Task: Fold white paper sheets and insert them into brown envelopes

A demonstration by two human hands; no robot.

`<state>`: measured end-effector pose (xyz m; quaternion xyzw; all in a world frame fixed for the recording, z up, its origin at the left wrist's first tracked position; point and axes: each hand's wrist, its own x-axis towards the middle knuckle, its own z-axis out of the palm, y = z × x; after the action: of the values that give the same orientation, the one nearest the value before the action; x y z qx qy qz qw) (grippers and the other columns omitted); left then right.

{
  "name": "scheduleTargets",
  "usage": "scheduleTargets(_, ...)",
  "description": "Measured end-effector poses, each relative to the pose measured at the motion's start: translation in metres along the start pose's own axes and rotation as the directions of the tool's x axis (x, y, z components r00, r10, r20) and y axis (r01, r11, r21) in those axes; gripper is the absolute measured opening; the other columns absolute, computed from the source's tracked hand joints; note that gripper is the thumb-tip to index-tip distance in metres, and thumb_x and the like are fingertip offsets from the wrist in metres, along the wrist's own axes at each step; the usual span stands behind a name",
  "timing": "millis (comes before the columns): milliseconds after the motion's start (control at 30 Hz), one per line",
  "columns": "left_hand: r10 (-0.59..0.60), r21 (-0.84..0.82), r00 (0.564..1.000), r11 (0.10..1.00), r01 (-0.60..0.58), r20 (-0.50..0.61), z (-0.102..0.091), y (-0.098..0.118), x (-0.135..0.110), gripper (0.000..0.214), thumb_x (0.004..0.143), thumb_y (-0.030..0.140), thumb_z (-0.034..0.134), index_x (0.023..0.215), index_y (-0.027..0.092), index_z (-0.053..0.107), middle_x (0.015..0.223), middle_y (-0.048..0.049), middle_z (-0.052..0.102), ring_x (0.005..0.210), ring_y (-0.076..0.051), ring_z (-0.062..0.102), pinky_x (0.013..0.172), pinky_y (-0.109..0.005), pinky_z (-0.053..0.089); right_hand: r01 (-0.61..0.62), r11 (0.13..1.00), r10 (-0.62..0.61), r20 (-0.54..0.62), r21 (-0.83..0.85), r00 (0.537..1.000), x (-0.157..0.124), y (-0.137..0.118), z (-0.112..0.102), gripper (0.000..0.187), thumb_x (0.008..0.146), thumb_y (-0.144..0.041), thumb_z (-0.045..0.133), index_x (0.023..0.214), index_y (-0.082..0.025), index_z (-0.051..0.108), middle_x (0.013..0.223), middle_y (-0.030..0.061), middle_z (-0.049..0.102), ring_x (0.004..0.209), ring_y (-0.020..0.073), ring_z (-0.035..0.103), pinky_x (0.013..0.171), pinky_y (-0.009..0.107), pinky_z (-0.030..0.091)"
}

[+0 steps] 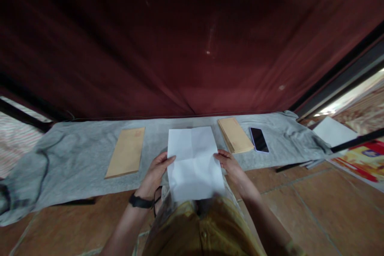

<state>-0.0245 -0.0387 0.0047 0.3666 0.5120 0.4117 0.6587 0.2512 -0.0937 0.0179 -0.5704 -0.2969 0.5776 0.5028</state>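
Observation:
A white sheet of paper (194,168) with crossing fold creases is held spread out over my lap. My left hand (157,172) pinches its left edge, thumb on top. At the right edge, my right hand (229,164) grips the sheet the same way. To the left on the grey cloth (81,156) lie brown envelopes (126,152), apart from my left hand. Just beyond my right hand sits a stack of brown envelopes (236,134), several thick.
A smartphone (259,140) lies right of the envelope stack. Behind the cloth-covered surface hangs a dark red curtain (192,68). Dark frame bars (339,72) stand at the sides. At far right are a white sheet (334,131) and a colourful printed sheet (363,162). Tiles (324,196) cover the floor.

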Motion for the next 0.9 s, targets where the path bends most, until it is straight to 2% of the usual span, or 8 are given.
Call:
scheduleTargets(167,0.034,0.025,0.999,0.999,-0.035,0.037,0.000,0.028,-0.007,0.057,0.056,0.041,0.091,0.104,0.014,0.075,0.095,-0.0089,0.079,0.081,-0.023,0.072,0.075,-0.030,0.052,0.091,0.996,-0.091,0.018,0.017,0.996,0.011,-0.016,0.004,0.030,0.063,-0.043,0.079,0.080,-0.020,0.069,0.070,-0.0005,0.068,0.063,0.0152,0.057,0.059,0.025,0.043)
scheduleTargets(333,0.224,0.052,0.974,0.973,-0.225,0.011,0.010,0.077,-0.010,0.051,0.055,0.042,0.092,0.094,0.015,0.074,0.089,-0.0071,0.079,0.082,-0.023,0.071,0.080,-0.032,0.053,0.299,0.953,-0.297,0.049,-0.050,0.954,0.026,-0.061,0.014,0.029,0.067,-0.046,0.076,0.078,-0.021,0.067,0.071,-0.0021,0.066,0.068,0.0151,0.056,0.063,0.024,0.042)
scheduleTargets(433,0.389,0.109,0.920,0.918,-0.382,-0.047,0.018,0.104,-0.014,0.049,0.059,0.043,0.089,0.096,0.017,0.072,0.092,-0.0050,0.078,0.086,-0.022,0.070,0.083,-0.033,0.054,0.437,0.898,-0.435,0.038,-0.049,0.900,0.030,-0.090,0.022,0.028,0.069,-0.047,0.076,0.082,-0.023,0.069,0.080,-0.0006,0.069,0.079,0.0182,0.060,0.073,0.027,0.047)
scheduleTargets(533,0.554,0.204,0.824,0.826,-0.526,-0.118,0.019,0.113,-0.014,0.043,0.064,0.041,0.086,0.097,0.017,0.072,0.097,-0.0045,0.077,0.089,-0.020,0.069,0.088,-0.033,0.053,0.543,0.838,-0.542,0.033,-0.051,0.839,0.034,-0.103,0.026,0.024,0.073,-0.045,0.075,0.085,-0.025,0.070,0.087,-0.0004,0.070,0.087,0.0192,0.062,0.083,0.030,0.049)
scheduleTargets(600,0.629,0.300,0.764,0.763,-0.573,-0.140,0.014,0.106,-0.010,0.035,0.068,0.040,0.083,0.092,0.017,0.073,0.094,-0.0043,0.076,0.089,-0.020,0.068,0.089,-0.032,0.052,0.583,0.809,-0.581,0.053,-0.076,0.812,0.040,-0.098,0.024,0.021,0.075,-0.043,0.074,0.086,-0.025,0.070,0.090,0.0001,0.072,0.091,0.0203,0.063,0.089,0.033,0.049)
scheduleTargets(700,0.673,0.464,0.729,0.688,-0.558,-0.122,-0.002,0.079,-0.001,0.023,0.071,0.040,0.079,0.079,0.019,0.074,0.085,-0.0047,0.074,0.085,-0.022,0.067,0.088,-0.033,0.052,0.618,0.765,-0.610,0.101,-0.181,0.786,0.053,-0.072,0.017,0.019,0.077,-0.039,0.072,0.089,-0.025,0.071,0.100,0.0024,0.073,0.102,0.0229,0.064,0.101,0.038,0.045)
scheduleTargets(833,0.659,0.524,0.745,0.602,-0.602,0.100,-0.028,0.029,0.008,0.016,0.076,0.036,0.071,0.083,0.022,0.076,0.095,-0.0077,0.073,0.096,-0.025,0.067,0.094,-0.037,0.050,0.651,0.691,-0.637,0.163,-0.312,0.754,0.065,-0.020,0.002,0.011,0.079,-0.031,0.069,0.088,-0.025,0.072,0.115,0.0057,0.071,0.112,0.0243,0.063,0.105,0.041,0.043)
scheduleTargets(900,0.603,0.566,0.778,0.585,-0.582,0.176,-0.039,0.004,0.009,0.014,0.078,0.030,0.066,0.084,0.023,0.076,0.099,-0.0089,0.073,0.101,-0.027,0.066,0.096,-0.039,0.050,0.655,0.648,-0.617,0.235,-0.390,0.751,0.066,0.008,-0.007,0.014,0.079,-0.027,0.067,0.091,-0.025,0.074,0.118,0.0075,0.070,0.116,0.0254,0.061,0.105,0.042,0.044)
